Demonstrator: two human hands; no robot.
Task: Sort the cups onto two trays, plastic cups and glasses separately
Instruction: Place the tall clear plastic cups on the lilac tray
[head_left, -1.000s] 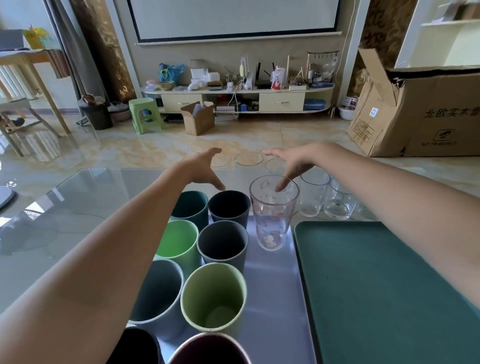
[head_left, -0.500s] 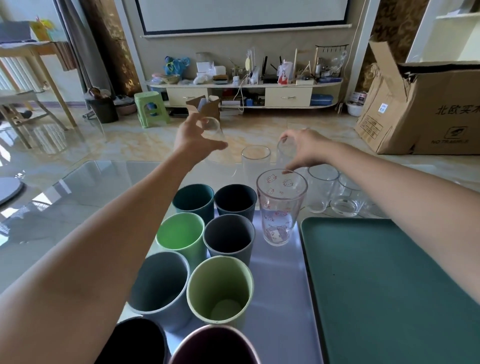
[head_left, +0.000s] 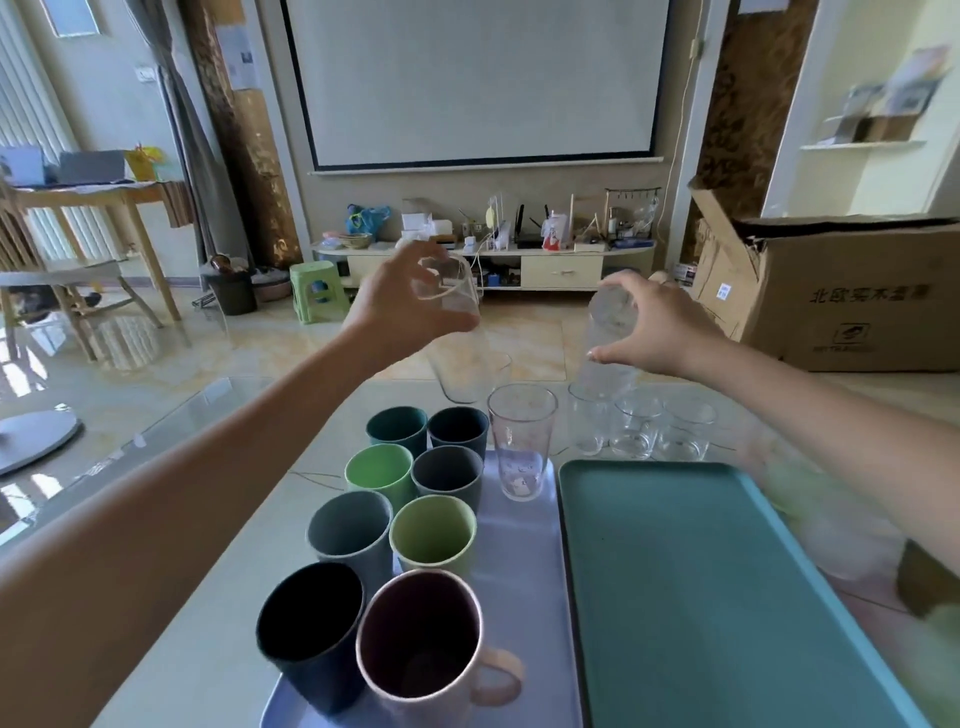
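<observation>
- Both hands are raised over the far end of the worktop (head_left: 223, 613), each holding a clear glass: the left hand (head_left: 402, 306), at centre frame, has its fingers curled round a tilted glass (head_left: 449, 288), and the right hand (head_left: 657, 325), right of centre, grips a blurred glass (head_left: 610, 338) from above.
- Nearest, at bottom centre, a pale lilac tray (head_left: 524, 582) carries the plastic cups: a black cup (head_left: 311, 631) and a pink-rimmed mug (head_left: 421, 642) with a handle stand side by side.
- Behind them on that tray stand a grey-blue cup (head_left: 350, 530) and a light green cup (head_left: 434, 532), then a bright green cup (head_left: 380, 470) and a dark grey cup (head_left: 448, 470), then a teal cup (head_left: 397, 428) and a dark navy cup (head_left: 458, 426).
- A printed glass (head_left: 521, 447) stands upright at the lilac tray's far right corner.
- Just beside the lilac tray, at lower right, lies a teal tray (head_left: 701, 597).
- Beyond the teal tray's far edge, several small clear glasses (head_left: 636, 428) stand close together on the worktop, below the right hand.
- Another clear glass (head_left: 467, 376) shows below the left hand; whether it rests on the worktop is unclear.
- Farther off, a cardboard box (head_left: 852, 296) sits on the floor at right.
</observation>
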